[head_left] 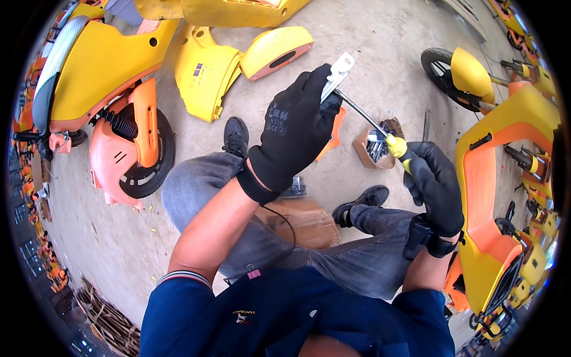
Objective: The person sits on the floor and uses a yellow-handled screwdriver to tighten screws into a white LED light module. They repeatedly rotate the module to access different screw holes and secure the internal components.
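Observation:
Black gloves cover both my hands. My left hand is closed round a small silver metal bracket, whose holed end sticks out past the fingers. In my right hand is a screwdriver with a yellow handle and a long steel shaft. Its tip reaches the bracket beside my left fingers; whether it sits in a screw there I cannot tell. Part of the bracket is hidden by the left glove. Below the shaft stands a small open cardboard box with metal parts in it.
Yellow and orange scooters stand at left and right. Loose yellow body panels lie on the concrete floor ahead. An orange piece shows behind my left hand. Between my legs is a brown cardboard box. Sticks are piled at lower left.

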Action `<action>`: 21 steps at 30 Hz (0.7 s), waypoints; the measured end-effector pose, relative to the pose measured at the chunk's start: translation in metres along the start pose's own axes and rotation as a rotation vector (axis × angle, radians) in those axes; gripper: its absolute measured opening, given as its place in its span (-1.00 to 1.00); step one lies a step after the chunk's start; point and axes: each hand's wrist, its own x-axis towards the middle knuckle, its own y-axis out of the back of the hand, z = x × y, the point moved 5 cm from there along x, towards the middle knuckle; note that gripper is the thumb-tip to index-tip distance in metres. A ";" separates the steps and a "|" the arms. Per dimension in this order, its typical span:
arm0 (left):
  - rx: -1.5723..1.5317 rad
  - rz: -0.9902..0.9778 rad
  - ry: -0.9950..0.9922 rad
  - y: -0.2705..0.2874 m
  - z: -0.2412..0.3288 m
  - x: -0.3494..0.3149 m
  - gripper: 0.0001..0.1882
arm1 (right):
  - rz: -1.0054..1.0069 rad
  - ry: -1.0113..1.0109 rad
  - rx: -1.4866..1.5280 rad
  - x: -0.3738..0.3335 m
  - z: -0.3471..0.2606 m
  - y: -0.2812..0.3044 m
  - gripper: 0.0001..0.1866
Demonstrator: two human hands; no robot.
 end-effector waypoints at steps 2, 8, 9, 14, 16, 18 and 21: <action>-0.011 0.016 0.000 0.000 0.001 0.002 -0.57 | 0.054 0.190 -0.059 -0.002 -0.004 -0.001 -0.69; -0.007 0.018 0.065 0.002 -0.006 0.004 -0.58 | 0.317 0.610 -0.365 -0.007 -0.013 -0.010 -0.71; 0.000 0.022 0.066 0.002 -0.007 0.003 -0.58 | 0.362 0.640 -0.410 -0.008 -0.014 -0.011 -0.72; 0.002 -0.012 0.081 0.003 -0.006 0.001 -0.56 | 0.145 0.443 -0.236 0.000 -0.004 -0.009 -0.80; -0.025 -0.040 0.065 0.002 -0.006 0.001 -0.55 | -0.021 0.198 0.000 0.005 0.005 -0.010 -0.82; -0.020 -0.040 0.038 0.002 -0.006 0.000 -0.54 | -0.118 0.022 0.152 0.008 0.008 -0.014 -0.82; -0.049 -0.025 0.032 0.001 -0.008 0.003 -0.55 | -0.014 0.207 -0.053 0.002 -0.001 -0.016 -0.80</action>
